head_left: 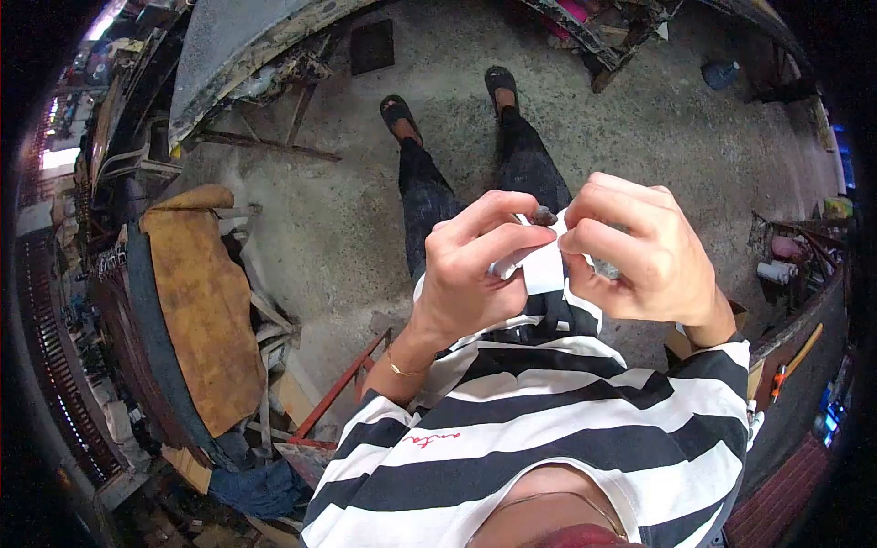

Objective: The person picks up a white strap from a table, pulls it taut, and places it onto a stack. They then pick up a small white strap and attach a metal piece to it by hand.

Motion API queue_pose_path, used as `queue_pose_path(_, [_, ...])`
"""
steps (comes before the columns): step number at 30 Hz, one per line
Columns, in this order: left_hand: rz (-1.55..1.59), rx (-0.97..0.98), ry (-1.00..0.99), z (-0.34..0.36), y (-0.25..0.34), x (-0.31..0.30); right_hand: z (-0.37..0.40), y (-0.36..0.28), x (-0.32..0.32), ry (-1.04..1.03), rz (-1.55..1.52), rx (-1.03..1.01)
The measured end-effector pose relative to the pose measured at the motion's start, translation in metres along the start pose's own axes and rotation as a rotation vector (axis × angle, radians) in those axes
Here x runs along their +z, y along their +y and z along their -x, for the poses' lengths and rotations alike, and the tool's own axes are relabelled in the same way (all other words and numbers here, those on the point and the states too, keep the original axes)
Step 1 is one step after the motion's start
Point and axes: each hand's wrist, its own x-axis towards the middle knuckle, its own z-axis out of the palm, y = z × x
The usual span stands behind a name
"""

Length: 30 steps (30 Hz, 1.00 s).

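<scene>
Both hands are raised in front of my striped shirt [566,384], their fingertips almost meeting. My left hand [475,265] is closed in a pinch, and a small dark grey lump-like piece [544,216] shows at the tips of its thumb and fingers. My right hand [639,247] is also closed, thumb and fingertips pressed together right beside that piece. What the right fingers hold is hidden, and I cannot tell what it is.
A concrete floor [320,219] lies below, with my sandalled feet on it. At the left stands a seat draped with a worn tan sheet [203,320]. A grey-topped table [237,55] is ahead. A dark panel [795,393] and a blue container [720,74] are at the right.
</scene>
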Motion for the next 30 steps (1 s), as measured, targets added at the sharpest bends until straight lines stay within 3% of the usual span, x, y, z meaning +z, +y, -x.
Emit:
queue_pose_path(8, [-0.028,0.025,0.021,0.001,0.003,0.000,0.001,-0.007,0.000,-0.056,0.234,-0.018])
queue_pose_path(14, [0.006,0.012,-0.034,0.006,0.000,0.004,-0.004,0.011,0.005,-0.116,0.133,-0.174])
queue_pose_path(17, [0.007,0.016,-0.038,0.008,-0.004,0.007,-0.002,0.013,0.017,0.012,0.115,-0.218])
queue_pose_path(24, [-0.019,-0.002,-0.057,0.010,-0.005,0.007,0.004,0.017,0.015,-0.043,0.050,-0.152])
queue_pose_path(30, [-0.025,-0.008,-0.042,0.010,-0.007,0.002,0.010,0.018,0.020,0.059,0.119,-0.164])
